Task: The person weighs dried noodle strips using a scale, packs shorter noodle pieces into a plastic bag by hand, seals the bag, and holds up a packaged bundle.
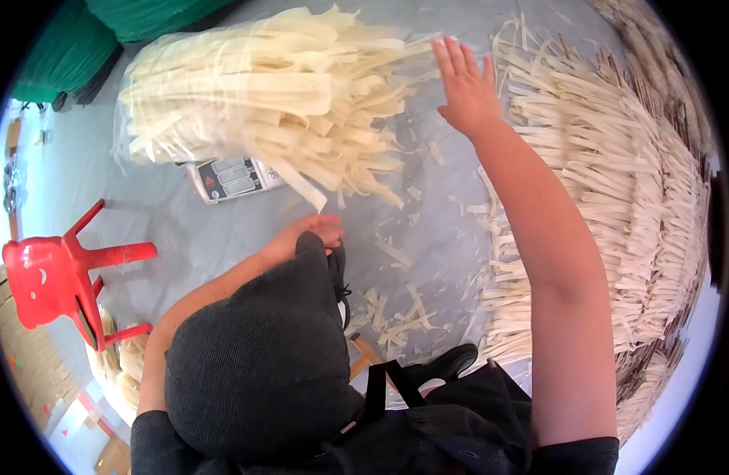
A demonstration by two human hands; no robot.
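1. In the head view, the person's right hand [469, 91] is stretched well out over the floor, its fingers straight and a little parted, in a loose, released pose. I can't tell from here whether the fingertips brush the nearest strip end.
2. The left hand [315, 229] is low, just beside the knee in ribbed dark-grey cloth [257, 372], which hides part of it. The fingers look softly bent; whether they grip anything, I cannot tell.
3. Beyond the left hand lies a thick bundle of flat, cream-coloured strips [285, 95], wrapped in clear plastic film at one end. Its loose ends fan out towards the right hand.
4. Poking out from under the bundle is a white digital scale with a grey panel [237, 178], partly covered by the strips.
5. On the person's right, a long, broad pile of pale, flat strips [570, 166] runs beside and beyond the outstretched arm.
6. Small pale scraps [396, 324] litter the smooth grey floor [435, 237] between the bundle, the pile and a black shoe with a pale sole edge [451, 364].
7. Over to the left stands a bright red plastic seat with splayed legs [47, 277]; bulky green sacks [59, 51] sit past the bundle's wrapped end.
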